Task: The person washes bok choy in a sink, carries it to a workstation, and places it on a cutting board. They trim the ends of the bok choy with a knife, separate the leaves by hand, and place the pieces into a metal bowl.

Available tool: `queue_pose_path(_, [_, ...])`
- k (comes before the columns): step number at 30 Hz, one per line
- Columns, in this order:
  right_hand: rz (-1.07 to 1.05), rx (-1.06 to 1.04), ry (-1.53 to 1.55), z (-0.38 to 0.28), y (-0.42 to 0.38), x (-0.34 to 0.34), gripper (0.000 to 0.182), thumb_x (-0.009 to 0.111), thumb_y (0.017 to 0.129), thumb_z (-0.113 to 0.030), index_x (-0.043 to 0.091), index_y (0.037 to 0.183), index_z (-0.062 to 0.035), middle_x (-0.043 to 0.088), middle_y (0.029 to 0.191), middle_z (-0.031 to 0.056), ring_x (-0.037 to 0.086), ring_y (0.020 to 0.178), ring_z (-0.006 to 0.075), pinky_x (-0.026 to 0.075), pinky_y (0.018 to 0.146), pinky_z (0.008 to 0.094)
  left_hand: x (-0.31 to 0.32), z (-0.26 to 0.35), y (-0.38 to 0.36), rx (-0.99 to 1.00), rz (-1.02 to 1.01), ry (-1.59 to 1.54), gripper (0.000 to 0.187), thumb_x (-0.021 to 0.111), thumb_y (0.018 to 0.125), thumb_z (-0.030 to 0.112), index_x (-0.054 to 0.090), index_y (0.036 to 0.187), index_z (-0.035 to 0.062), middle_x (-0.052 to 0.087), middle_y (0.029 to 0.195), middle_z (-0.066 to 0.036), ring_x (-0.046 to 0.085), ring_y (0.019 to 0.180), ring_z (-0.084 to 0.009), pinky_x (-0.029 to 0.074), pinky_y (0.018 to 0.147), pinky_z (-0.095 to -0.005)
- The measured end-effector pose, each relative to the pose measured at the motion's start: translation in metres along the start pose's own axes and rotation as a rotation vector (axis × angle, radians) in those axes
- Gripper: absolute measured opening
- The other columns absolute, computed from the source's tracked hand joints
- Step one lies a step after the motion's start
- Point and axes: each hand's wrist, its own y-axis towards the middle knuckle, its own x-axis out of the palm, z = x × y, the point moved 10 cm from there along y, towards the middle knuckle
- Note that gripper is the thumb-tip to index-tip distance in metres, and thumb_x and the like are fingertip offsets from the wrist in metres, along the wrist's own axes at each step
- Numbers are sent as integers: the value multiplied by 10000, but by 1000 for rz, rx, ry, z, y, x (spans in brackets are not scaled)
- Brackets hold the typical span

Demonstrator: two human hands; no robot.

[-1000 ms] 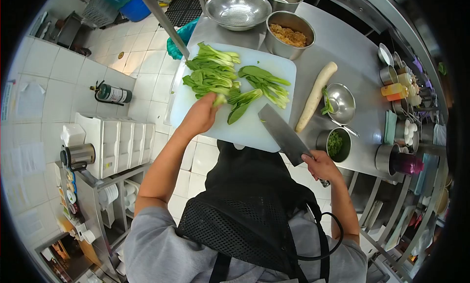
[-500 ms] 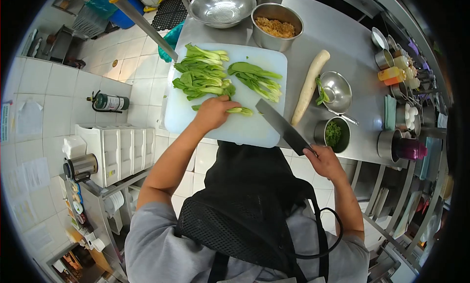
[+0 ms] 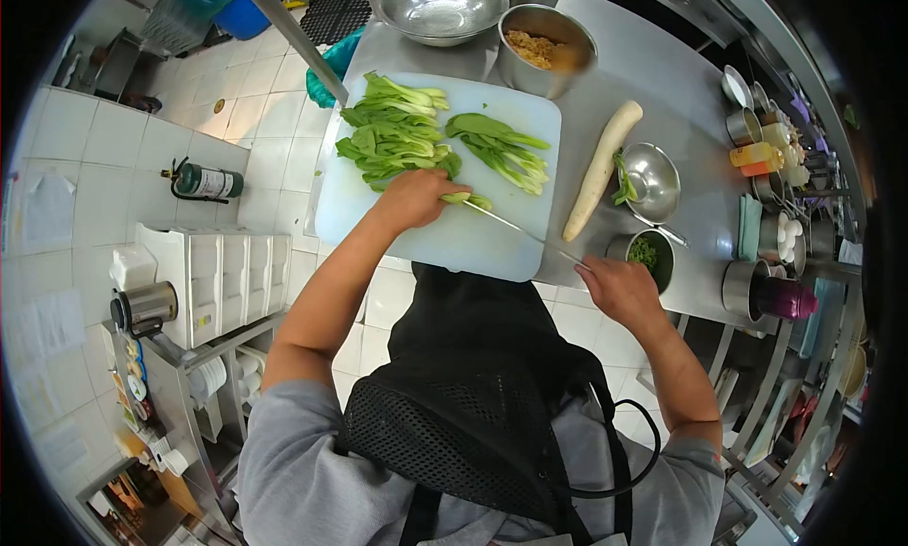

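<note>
My left hand [image 3: 418, 198] is closed on a piece of bok choy [image 3: 469, 199] near the middle of the white cutting board [image 3: 378, 234]. In my right hand [image 3: 619, 291] is the handle of a knife [image 3: 520, 229]. Its blade is seen nearly edge-on, with the tip by the stem at my left fingers. Leafy bok choy [image 3: 392, 130] is piled at the board's upper left. A smaller group of bok choy [image 3: 501, 151] lies at the upper right of the board.
Right of the board lie a white radish [image 3: 603, 168], a steel bowl [image 3: 653, 187] and a pot of chopped greens [image 3: 643, 253]. Behind it stand a wide bowl [image 3: 443, 7] and a pot of brown food [image 3: 534, 50]. Bottles [image 3: 757, 156] line the right side.
The knife has turned from showing its broad side to nearly edge-on, and its tip has moved left to the stem. The view has shifted slightly.
</note>
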Motion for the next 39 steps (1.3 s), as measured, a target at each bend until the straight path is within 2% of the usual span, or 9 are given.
queue_pose_path(14, [-28,23,104,5,5,-3,246,582,988,-306,637,892,-87,670,726,144,651,666,375,515,586,489,5,-4,3,-22,-51,-12,472,604,824,39,749,1177,317,637,906,-91,650,887,-312,522,772,-444])
queue_pose_path(19, [-103,57,30,12,11,9,234,572,992,-309,645,961,-88,674,734,165,653,682,400,509,590,522,6,-6,3,-17,-66,-16,432,653,842,89,735,1201,314,632,911,-94,650,895,-307,520,783,-441])
queue_pose_path(24, [-191,112,159,15,28,17,261,560,996,-324,649,1028,-80,673,760,209,646,722,452,512,640,556,4,-10,2,1,-15,-127,437,778,811,237,703,1239,195,649,945,-97,646,911,-334,516,814,-444])
queue_pose_path(25, [-203,111,212,15,30,18,270,558,997,-329,649,1041,-78,672,768,224,643,738,466,512,658,563,7,-10,2,6,-17,-123,437,778,811,237,703,1239,195,649,945,-97,646,911,-334,516,814,-444])
queue_pose_path(27, [-213,116,234,19,30,18,272,556,998,-327,650,1034,-74,672,779,228,642,752,465,512,677,562,3,-14,2,-20,90,-143,430,796,795,263,709,1200,148,655,939,-102,642,911,-354,514,812,-446])
queue_pose_path(34, [-275,139,302,34,5,6,299,560,998,-323,641,981,-35,669,834,236,632,818,461,499,739,540,-10,0,-7,-39,189,-129,368,791,774,193,725,1135,177,625,855,-78,632,823,-328,510,747,-443])
queue_pose_path(36, [-289,161,333,37,1,7,298,562,998,-320,638,980,-33,668,836,236,627,825,466,494,736,540,-21,16,-13,47,303,-39,375,777,728,122,740,1093,202,597,822,-56,612,756,-292,494,694,-423])
queue_pose_path(38, [-301,182,364,41,-2,11,297,563,997,-317,636,978,-30,666,838,235,622,832,470,490,732,541,-14,25,-15,83,331,-8,368,755,712,88,746,1062,200,589,815,-51,604,739,-282,485,683,-412])
queue_pose_path(39, [-276,159,401,41,-1,13,304,568,998,-316,630,956,-22,648,789,232,628,776,451,494,702,521,-12,31,-16,115,362,22,366,733,696,55,751,1032,199,582,809,-46,595,721,-271,476,672,-401])
